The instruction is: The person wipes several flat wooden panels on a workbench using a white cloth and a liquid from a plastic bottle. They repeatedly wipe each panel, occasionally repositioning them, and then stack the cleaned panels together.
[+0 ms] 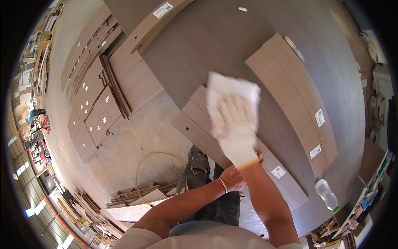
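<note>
My right hand [234, 118], in a white knitted glove, is closed on a folded white cloth [234, 85]; both are blurred. They are over a narrow brown panel [278, 159] that lies slantwise on a large brown board [186, 62]. My bare left hand [233, 177], with a band round its wrist, is at the panel's near edge. It appears to grip that edge, though my right wrist covers most of its fingers. A fingertip shows beyond the glove's cuff.
A second brown panel with labels [290, 99] lies to the right, and a plastic bottle with a green cap [326, 193] beside its near end. Stacked labelled panels [93, 103] cover floor at left. A yellow hose [139, 172] curves near my leg. Far left, a person [34, 116] bends over.
</note>
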The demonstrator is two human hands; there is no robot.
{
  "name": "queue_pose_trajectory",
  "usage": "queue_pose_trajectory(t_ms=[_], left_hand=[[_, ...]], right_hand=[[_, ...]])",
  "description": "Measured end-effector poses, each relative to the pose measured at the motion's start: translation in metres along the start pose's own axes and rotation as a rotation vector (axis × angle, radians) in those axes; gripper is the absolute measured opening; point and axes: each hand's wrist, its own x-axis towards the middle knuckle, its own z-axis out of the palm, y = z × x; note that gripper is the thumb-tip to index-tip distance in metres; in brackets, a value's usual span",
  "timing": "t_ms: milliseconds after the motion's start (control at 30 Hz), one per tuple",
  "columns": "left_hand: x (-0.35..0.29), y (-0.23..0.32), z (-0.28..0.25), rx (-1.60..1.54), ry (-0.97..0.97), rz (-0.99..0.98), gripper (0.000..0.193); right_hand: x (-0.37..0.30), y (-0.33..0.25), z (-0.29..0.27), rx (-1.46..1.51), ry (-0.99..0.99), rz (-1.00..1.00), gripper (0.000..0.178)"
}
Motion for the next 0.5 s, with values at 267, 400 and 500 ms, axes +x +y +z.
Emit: queue_pose_trajectory(t_ms=[267, 400, 500], left_hand=[[0.015, 0.016, -0.033, 0.386, 0.088, 0.085, 0.068], [0.011, 0.007, -0.018, 0.65, 0.073, 0.059, 0.071], [0.01, 0.016, -0.045, 0.294, -0.125, -0.001, 0.07]], right_hand=[[0.008, -0.016, 0.006, -0.14, 0.018, 0.087, 0.074], [0.054, -0.033, 0.016, -0.024, 0.104, -0.008, 0.062], [-0.018, -0.007, -0.009, -0.079, -0.033, 0.099, 0.071]])
